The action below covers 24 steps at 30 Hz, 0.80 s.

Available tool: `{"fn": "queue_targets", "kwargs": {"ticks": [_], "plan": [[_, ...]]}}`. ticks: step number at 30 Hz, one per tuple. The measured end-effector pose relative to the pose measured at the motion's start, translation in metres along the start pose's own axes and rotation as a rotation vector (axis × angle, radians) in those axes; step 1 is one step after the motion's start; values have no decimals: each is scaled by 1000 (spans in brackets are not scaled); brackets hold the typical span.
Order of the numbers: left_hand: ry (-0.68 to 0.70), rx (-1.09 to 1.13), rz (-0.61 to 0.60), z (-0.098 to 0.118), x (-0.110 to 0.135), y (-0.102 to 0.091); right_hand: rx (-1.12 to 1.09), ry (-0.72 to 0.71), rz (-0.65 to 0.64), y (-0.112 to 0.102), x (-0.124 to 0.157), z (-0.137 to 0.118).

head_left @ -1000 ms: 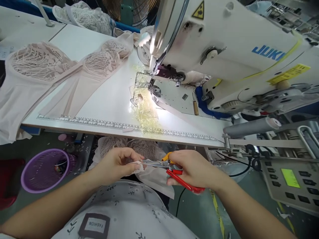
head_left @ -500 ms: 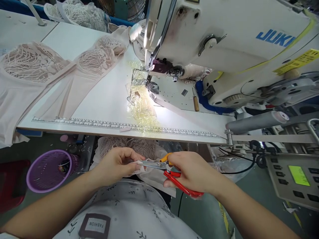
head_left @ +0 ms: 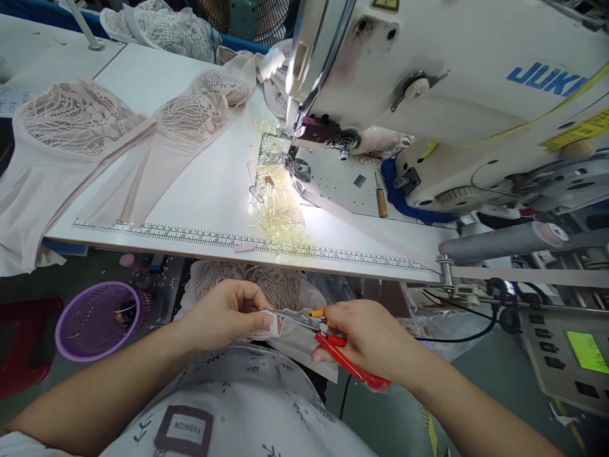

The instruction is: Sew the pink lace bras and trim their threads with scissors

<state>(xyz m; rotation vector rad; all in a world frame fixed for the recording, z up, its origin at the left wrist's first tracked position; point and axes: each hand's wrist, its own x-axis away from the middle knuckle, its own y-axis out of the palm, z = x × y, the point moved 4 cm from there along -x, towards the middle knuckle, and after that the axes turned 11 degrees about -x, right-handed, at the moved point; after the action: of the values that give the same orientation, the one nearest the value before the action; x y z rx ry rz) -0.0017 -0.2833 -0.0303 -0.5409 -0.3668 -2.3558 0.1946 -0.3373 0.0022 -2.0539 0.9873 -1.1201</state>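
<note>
Between its thumb and fingers, my left hand (head_left: pixel 238 312) pinches the edge of a pale pink lace garment (head_left: pixel 280 287), which hangs over my lap below the table edge. My right hand (head_left: pixel 359 333) is wrapped round a pair of scissors (head_left: pixel 345 362) with red and orange handles. The blades point left, and their tips meet the fabric edge right beside my left fingertips. Whether the blades are fully closed is hard to see. Part of the garment is hidden behind both hands.
A JUKI sewing machine (head_left: pixel 428 76) stands over the white table (head_left: pixel 214 184), which has a printed ruler along its front edge. Another lace garment (head_left: pixel 85 139) lies at the left. A purple basket (head_left: pixel 71 324) is on the floor; a control panel (head_left: pixel 556 343) sits at the right.
The scissors have tilted, their tips now pointing more up and left at my left fingertips. My left hand has shifted slightly. The whole view has moved a little, so the table appears further right.
</note>
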Motion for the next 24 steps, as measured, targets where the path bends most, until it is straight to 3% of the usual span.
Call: {"fn": "queue_targets", "kwargs": {"ticks": [10, 24], "plan": [[-45, -38, 20, 1, -2, 1, 43, 30, -119, -4, -1, -10], [-72, -41, -7, -1, -2, 0, 14, 56, -94, 5, 3, -8]]}}
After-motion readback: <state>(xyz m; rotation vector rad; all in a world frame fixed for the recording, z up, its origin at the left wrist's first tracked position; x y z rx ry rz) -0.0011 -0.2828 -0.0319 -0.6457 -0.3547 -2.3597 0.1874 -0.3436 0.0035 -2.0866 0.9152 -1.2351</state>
